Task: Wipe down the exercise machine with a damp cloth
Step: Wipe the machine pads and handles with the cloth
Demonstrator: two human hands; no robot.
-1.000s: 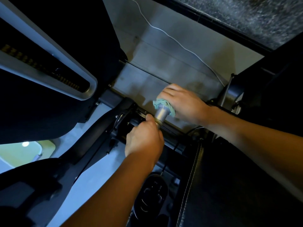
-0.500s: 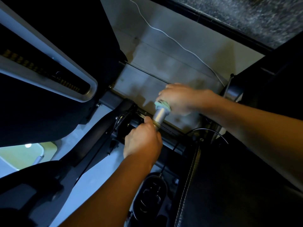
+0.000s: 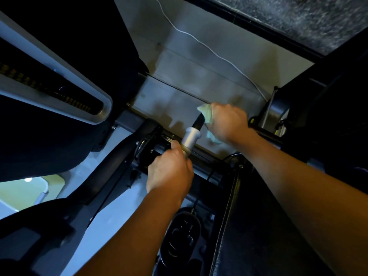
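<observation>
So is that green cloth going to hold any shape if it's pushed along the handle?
Probably not: the cloth bunches and folds in the right hand, so it looks floppy. It likely drapes round the handle, which the left hand grips.

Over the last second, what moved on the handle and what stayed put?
The right hand slid the cloth outward along the handle, off the silver collar and onto the far end of the black grip, part of which now shows. The cloth, bunched tight before, now trails below the hand. The left hand kept gripping the handle's lower end, and the white cable on the floor did not move.
</observation>
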